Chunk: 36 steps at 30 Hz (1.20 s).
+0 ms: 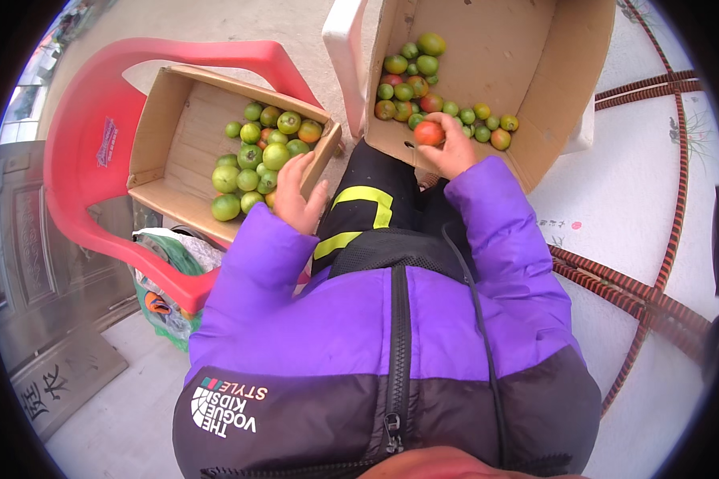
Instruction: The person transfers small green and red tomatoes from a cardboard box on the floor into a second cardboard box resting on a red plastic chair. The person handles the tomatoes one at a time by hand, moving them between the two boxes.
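A red tomato (429, 133) is held in the fingertips of my right hand (454, 150), over the near left edge of the larger cardboard box (487, 48). Inside that box, green and reddish tomatoes (431, 44) lie along its left and near sides. My left hand (297, 196) has its fingers apart and holds nothing. It hovers by the near right edge of the smaller cardboard box (176, 202), close to a cluster of mostly green tomatoes (249, 156) in it. Whether those fingers touch the box is hard to tell.
The smaller box sits on a red plastic chair (80, 144). A white chair part (346, 48) shows beside the larger box. Under the red chair stands a green and white bag (168, 311). Dark striped bars (673, 231) cross a pale surface at the right.
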Each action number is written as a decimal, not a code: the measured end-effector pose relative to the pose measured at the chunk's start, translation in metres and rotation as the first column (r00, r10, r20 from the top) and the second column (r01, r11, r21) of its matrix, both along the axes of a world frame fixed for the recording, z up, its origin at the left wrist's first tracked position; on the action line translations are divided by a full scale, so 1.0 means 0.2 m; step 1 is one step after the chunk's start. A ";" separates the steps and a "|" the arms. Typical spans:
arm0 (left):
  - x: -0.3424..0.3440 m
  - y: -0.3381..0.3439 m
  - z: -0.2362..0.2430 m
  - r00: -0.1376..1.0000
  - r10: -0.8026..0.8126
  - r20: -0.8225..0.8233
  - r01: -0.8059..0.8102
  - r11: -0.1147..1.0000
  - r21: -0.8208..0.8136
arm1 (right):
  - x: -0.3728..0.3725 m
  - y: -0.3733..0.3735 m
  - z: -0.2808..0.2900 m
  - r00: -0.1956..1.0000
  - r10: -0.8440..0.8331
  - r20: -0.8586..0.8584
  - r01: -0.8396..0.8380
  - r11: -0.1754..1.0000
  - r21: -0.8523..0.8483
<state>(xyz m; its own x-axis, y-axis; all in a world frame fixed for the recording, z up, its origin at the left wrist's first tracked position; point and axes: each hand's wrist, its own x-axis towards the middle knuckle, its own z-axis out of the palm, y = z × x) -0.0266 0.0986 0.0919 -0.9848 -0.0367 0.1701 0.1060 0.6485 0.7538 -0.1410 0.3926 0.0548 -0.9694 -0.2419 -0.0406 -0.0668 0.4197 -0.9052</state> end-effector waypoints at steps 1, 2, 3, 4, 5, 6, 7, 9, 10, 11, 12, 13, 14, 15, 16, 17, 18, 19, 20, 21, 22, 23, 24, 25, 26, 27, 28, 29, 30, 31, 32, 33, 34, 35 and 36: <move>0.00 0.04 0.01 0.998 -0.023 0.055 0.015 0.990 0.143 | 0.05 -0.05 0.06 0.999 0.033 -0.014 -0.033 0.999 -0.021; 0.00 0.09 0.02 0.989 -0.047 0.140 0.004 0.957 0.291 | 0.10 -0.11 0.11 0.998 0.067 -0.014 -0.067 0.997 -0.040; 0.01 0.13 0.03 0.962 -0.064 0.265 -0.041 0.927 0.374 | 0.15 -0.17 0.17 0.987 0.137 -0.089 -0.140 0.990 -0.028; 0.02 0.16 0.05 0.945 -0.120 0.305 -0.063 0.847 0.528 | 0.19 -0.22 0.22 0.967 0.203 -0.154 -0.206 0.979 -0.003; 0.03 0.19 0.06 0.910 -0.176 0.377 -0.130 0.741 0.659 | 0.23 -0.28 0.26 0.948 0.276 -0.160 -0.282 0.959 -0.021; 0.04 0.20 0.07 0.882 -0.263 0.392 -0.171 0.597 0.784 | 0.26 -0.33 0.29 0.920 0.352 -0.173 -0.362 0.931 -0.035; 0.04 0.20 0.08 0.865 -0.281 0.416 -0.205 0.558 0.804 | 0.28 -0.35 0.31 0.883 0.416 -0.216 -0.439 0.896 -0.072; 0.02 0.13 0.07 0.843 -0.285 0.457 -0.219 0.593 0.775 | 0.27 -0.34 0.30 0.873 0.480 -0.087 -0.488 0.862 -0.139; 0.00 0.07 0.06 0.828 -0.286 0.481 -0.228 0.614 0.756 | 0.24 -0.31 0.28 0.866 0.487 -0.109 -0.499 0.846 -0.187; 0.00 0.02 0.03 0.895 -0.142 0.423 -0.264 0.594 0.759 | 0.20 -0.29 0.23 0.916 0.381 -0.125 -0.397 0.907 -0.142; -0.02 -0.06 0.00 0.915 -0.034 0.403 -0.326 0.528 0.784 | 0.14 -0.25 0.17 0.961 0.261 -0.090 -0.273 0.947 -0.167; -0.01 -0.10 -0.04 0.934 0.121 0.337 -0.354 0.454 0.818 | 0.06 -0.20 0.11 0.989 0.146 -0.032 -0.149 0.978 -0.147; -0.04 -0.17 -0.08 0.911 0.310 0.271 -0.411 0.637 0.652 | -0.03 -0.15 0.04 0.999 0.040 0.032 -0.040 0.999 -0.004; -0.03 -0.22 -0.11 0.894 0.420 0.158 -0.446 0.794 0.413 | -0.11 -0.08 -0.02 0.995 -0.047 0.093 0.035 0.991 0.132; -0.01 -0.25 -0.14 0.854 0.513 0.084 -0.520 0.844 0.130 | -0.17 -0.03 -0.08 0.988 -0.126 0.086 0.104 0.969 0.225; 0.01 -0.27 -0.17 0.879 0.475 0.038 -0.475 0.866 0.158 | -0.24 0.01 -0.13 0.986 -0.162 0.039 0.123 0.870 0.478; 0.04 -0.29 -0.18 0.882 0.466 0.068 -0.471 0.865 0.173 | -0.30 0.02 -0.19 0.985 -0.172 -0.028 0.162 0.844 0.511; 0.05 -0.29 -0.19 0.858 0.489 0.156 -0.511 0.843 0.169 | -0.35 0.02 -0.24 0.978 -0.203 -0.057 0.200 0.805 0.558; 0.06 -0.29 -0.20 0.882 0.460 0.100 -0.471 0.868 0.158 | -0.37 0.01 -0.29 0.969 -0.231 -0.087 0.236 0.763 0.602; 0.07 -0.28 -0.20 0.882 0.461 0.098 -0.471 0.872 0.132 | -0.40 0.00 -0.32 0.973 -0.220 -0.067 0.217 0.783 0.583; 0.07 -0.28 -0.20 0.889 0.452 0.073 -0.458 0.881 0.119 | -0.42 -0.02 -0.36 0.977 -0.206 -0.059 0.201 0.781 0.591; 0.07 -0.26 -0.19 0.891 0.452 0.043 -0.454 0.886 0.092 | -0.43 -0.03 -0.39 0.980 -0.186 -0.065 0.188 0.786 0.589; 0.07 -0.25 -0.18 0.884 0.449 0.127 -0.463 0.878 0.122 | -0.45 -0.04 -0.42 0.985 -0.154 -0.082 0.173 0.800 0.574; 0.06 -0.24 -0.17 0.895 0.418 0.156 -0.441 0.884 0.159 | -0.46 -0.03 -0.44 0.980 -0.166 -0.107 0.197 0.814 0.547; 0.06 -0.24 -0.16 0.904 0.386 0.185 -0.419 0.887 0.196 | -0.46 -0.02 -0.46 0.976 -0.167 -0.140 0.215 0.836 0.505; 0.06 -0.23 -0.15 0.909 0.369 0.195 -0.399 0.904 0.152 | -0.46 0.00 -0.47 0.972 -0.196 -0.132 0.236 0.836 0.496; 0.06 -0.22 -0.14 0.905 0.370 0.209 -0.401 0.907 0.130 | -0.47 0.02 -0.49 0.967 -0.184 -0.179 0.246 0.863 0.442; 0.06 -0.22 -0.14 0.902 0.369 0.224 -0.400 0.910 0.110 | -0.47 0.05 -0.49 0.962 -0.200 -0.183 0.261 0.868 0.422; 0.06 -0.21 -0.14 0.900 0.368 0.235 -0.398 0.913 0.094 | -0.46 0.08 -0.50 0.958 -0.208 -0.199 0.273 0.875 0.399; 0.05 -0.20 -0.14 0.905 0.357 0.231 -0.391 0.912 0.123 | -0.45 0.11 -0.50 0.959 -0.267 -0.098 0.284 0.916 0.283; 0.05 -0.19 -0.15 0.910 0.351 0.221 -0.388 0.908 0.156 | -0.45 0.14 -0.50 0.954 -0.299 -0.004 0.296 0.942 0.157; 0.04 -0.17 -0.16 0.914 0.347 0.212 -0.386 0.903 0.189 | -0.43 0.16 -0.50 0.940 -0.327 0.100 0.325 0.945 0.035; 0.04 -0.16 -0.16 0.921 0.345 0.182 -0.378 0.905 0.198 | -0.42 0.18 -0.49 0.949 -0.308 0.069 0.301 0.949 0.095; 0.03 -0.15 -0.17 0.928 0.341 0.148 -0.366 0.908 0.205 | -0.40 0.19 -0.49 0.953 -0.301 0.042 0.291 0.944 0.156; 0.03 -0.14 -0.18 0.932 0.337 0.135 -0.361 0.901 0.239 | -0.38 0.19 -0.47 0.950 -0.308 0.049 0.288 0.928 0.237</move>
<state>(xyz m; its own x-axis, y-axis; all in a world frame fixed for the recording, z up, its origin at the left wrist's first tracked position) -0.0214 0.0713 0.0566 -0.9113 -0.4112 0.0216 -0.1663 0.4155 0.8943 -0.2175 0.4314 -0.0401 -0.9862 0.0823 -0.1439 0.1642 0.6010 -0.7822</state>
